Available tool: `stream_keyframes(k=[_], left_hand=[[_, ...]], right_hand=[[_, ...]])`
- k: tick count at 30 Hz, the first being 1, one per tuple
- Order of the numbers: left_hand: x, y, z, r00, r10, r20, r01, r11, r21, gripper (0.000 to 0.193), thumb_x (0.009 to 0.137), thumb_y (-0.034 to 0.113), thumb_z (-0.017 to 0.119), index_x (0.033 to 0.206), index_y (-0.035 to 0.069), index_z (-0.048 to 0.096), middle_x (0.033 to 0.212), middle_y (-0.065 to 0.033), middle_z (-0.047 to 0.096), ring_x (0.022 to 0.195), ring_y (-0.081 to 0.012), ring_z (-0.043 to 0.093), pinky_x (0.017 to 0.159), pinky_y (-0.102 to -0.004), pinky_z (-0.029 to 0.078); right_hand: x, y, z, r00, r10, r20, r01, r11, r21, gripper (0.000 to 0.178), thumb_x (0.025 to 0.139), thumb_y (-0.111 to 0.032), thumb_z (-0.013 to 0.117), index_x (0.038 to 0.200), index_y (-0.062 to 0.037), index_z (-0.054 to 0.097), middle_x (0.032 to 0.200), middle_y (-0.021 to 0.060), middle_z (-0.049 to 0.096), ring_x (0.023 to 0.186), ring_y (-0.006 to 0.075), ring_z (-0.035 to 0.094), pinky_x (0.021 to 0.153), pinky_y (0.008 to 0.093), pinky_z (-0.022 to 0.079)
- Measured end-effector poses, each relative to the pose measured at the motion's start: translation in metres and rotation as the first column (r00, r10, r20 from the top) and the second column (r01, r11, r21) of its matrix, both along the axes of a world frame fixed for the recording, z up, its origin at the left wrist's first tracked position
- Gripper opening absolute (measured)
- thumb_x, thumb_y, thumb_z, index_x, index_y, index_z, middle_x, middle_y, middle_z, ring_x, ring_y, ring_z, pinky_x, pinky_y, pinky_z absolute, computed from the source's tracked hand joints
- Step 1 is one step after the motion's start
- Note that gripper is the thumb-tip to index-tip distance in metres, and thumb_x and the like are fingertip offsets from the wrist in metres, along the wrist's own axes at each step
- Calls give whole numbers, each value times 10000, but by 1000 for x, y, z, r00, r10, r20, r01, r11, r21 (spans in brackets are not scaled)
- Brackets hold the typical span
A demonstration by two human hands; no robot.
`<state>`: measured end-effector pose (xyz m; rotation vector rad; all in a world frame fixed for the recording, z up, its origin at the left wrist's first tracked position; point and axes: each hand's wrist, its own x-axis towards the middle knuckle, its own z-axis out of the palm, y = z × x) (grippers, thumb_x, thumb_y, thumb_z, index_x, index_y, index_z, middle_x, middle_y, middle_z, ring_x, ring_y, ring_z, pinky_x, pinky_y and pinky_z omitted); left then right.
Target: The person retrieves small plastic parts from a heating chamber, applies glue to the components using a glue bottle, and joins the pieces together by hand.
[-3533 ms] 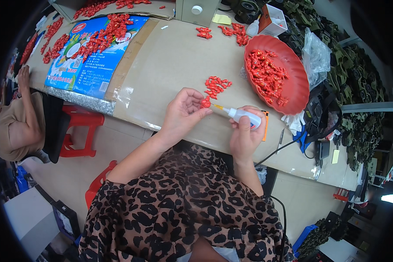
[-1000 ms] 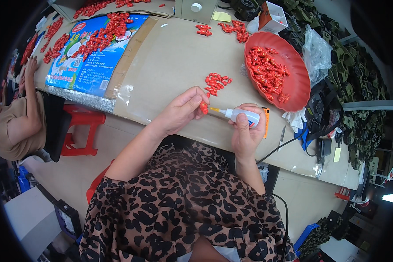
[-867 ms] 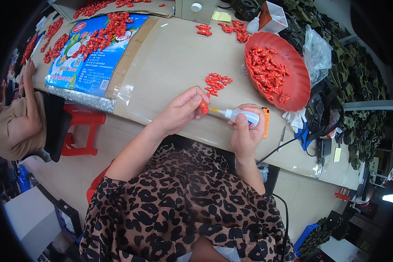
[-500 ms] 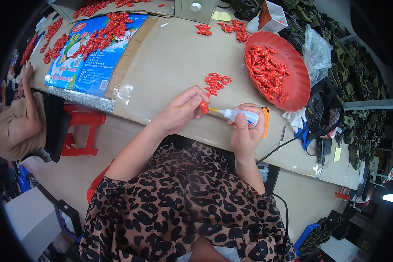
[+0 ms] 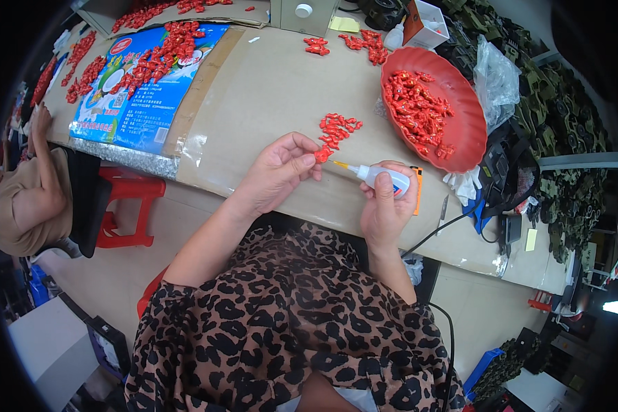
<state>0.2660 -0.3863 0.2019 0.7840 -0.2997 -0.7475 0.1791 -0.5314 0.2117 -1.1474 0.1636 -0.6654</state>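
Note:
Between the thumb and fingers of my left hand is a small shiny red figurine. My right hand grips a white squeeze bottle with a thin yellow nozzle tip. The bottle lies tilted, its tip pointing left at the figurine, with a small gap between them. Just beyond my left fingertips, a loose group of red pieces lies on the table. To the right stands a red scalloped bowl holding many similar red pieces.
A blue printed cardboard sheet at the left carries more red pieces. At the back are a grey metal box and a small open carton. A knife-like blade and a black cable lie right. Another person sits at the left.
My left hand has tilted and the figurine has shifted slightly up, away from the nozzle. The bottle has moved a little to the right and its tip has come away from the figurine.

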Motion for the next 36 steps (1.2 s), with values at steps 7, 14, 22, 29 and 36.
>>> stream_keyframes(k=[7,14,22,29,36], left_hand=[[-2,-1,1,1000,2,10,-2,1000,-3,103,808,38,508,900,27,461,909,-78,524,794,-145,521,736,-286,438],[-2,-1,1,1000,12,17,-12,1000,-6,99,805,33,511,890,33,460,919,-72,516,798,-152,532,755,-294,445],[-2,-1,0,999,24,44,-24,1000,0,102,790,24,530,860,34,457,928,-65,502,789,-155,539,755,-280,442],[-2,-1,-1,996,23,91,-24,1000,10,91,796,21,520,867,27,463,895,-58,513,824,-134,524,769,-299,450],[-1,0,1,1000,10,5,-10,1000,-8,125,800,28,517,905,40,449,916,-70,525,806,-145,538,767,-288,444]], right_hand=[[0,-1,-3,1000,11,-27,-12,998,-56,188,794,-88,555,896,1,426,846,76,483,645,98,496,579,206,426],[-1,-1,-2,999,33,-33,-35,998,-61,188,799,-94,549,900,1,422,840,74,484,646,95,495,585,206,424],[-1,2,2,1000,-7,10,9,982,-190,191,798,-86,548,899,2,412,875,87,462,671,104,496,593,210,427],[-2,1,-2,1000,-24,17,28,956,-292,172,791,-70,541,904,-16,423,891,94,462,674,117,486,573,220,427],[0,-7,6,1000,10,-3,-9,997,81,169,818,-131,520,920,-16,449,832,105,502,626,140,485,520,222,381]])
